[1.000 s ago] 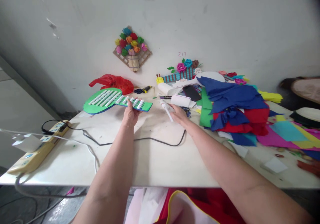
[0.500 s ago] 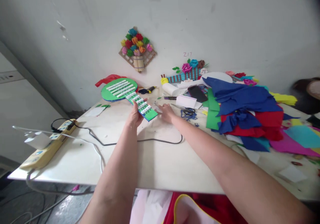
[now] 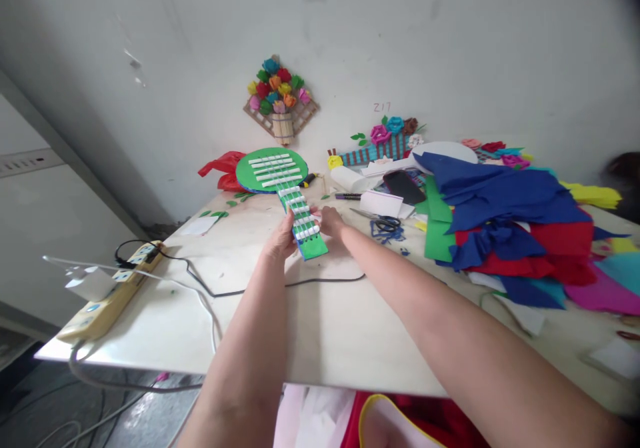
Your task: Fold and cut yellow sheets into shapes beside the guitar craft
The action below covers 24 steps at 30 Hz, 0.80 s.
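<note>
A green paper guitar [image 3: 245, 171] with a blue edge and white paper rolls across its round body and neck is held above the table. My left hand [image 3: 284, 236] is wrapped round the lower part of its neck, thumb on the front. The round body points away from me, the neck end toward me. My right hand [image 3: 331, 221] is at the right side of the neck, fingers pressed together near the white rolls; what they hold, if anything, is too small to make out.
Scissors [image 3: 387, 224], a phone [image 3: 404, 187] and a pile of blue, red and green paper [image 3: 500, 195] lie to the right. A power strip [image 3: 113, 295] sits at the left, and a black cable [image 3: 320, 280] crosses the table [image 3: 350, 348].
The guitar has turned more upright, its body moving right and its neck end coming nearer to me. My right hand has come up to the neck's side. The view has shifted slightly.
</note>
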Tool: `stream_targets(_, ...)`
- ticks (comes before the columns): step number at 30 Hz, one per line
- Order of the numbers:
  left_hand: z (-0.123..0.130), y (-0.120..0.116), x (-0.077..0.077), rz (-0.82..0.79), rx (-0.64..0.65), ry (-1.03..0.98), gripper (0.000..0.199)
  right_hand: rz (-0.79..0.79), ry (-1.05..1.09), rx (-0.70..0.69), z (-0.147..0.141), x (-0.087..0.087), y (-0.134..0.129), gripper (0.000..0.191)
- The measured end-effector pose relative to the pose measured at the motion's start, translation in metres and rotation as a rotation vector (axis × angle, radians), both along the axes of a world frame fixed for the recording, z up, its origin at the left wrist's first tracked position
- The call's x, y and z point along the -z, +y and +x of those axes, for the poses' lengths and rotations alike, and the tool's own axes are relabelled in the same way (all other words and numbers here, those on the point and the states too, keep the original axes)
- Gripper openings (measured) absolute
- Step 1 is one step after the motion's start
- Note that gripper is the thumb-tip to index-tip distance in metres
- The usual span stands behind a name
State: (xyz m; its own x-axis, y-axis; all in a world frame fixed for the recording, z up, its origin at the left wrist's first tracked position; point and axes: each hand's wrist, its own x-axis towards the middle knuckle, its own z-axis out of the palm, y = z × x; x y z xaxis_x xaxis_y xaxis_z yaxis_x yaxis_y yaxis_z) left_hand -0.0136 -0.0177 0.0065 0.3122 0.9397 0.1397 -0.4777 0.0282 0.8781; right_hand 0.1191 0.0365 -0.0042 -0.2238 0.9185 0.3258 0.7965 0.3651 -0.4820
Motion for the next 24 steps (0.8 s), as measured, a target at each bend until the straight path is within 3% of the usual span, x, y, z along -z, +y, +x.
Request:
stream_targets(6, 0.001, 0.001, 0.003, 0.007, 0.046, -0.006, 0.062, 0.17, 0.009, 0.203, 0.031, -0.004, -0.008, 0.031)
stream_targets(9, 0.001, 0.003, 0.005, 0.002, 0.084, 0.012, 0.062, 0.129, 0.031, 0.269, 0.05, -0.009, -0.017, 0.034)
stream_targets(14, 0.003, 0.001, 0.004, -0.018, 0.131, 0.057, 0.062, 0.1, 0.027, 0.27, 0.069, -0.008, -0.03, 0.035)
stream_targets(24, 0.009, -0.006, 0.001, 0.017, 0.188, 0.086, 0.063, 0.101, 0.118, 0.269, 0.077, -0.002, -0.041, 0.04)
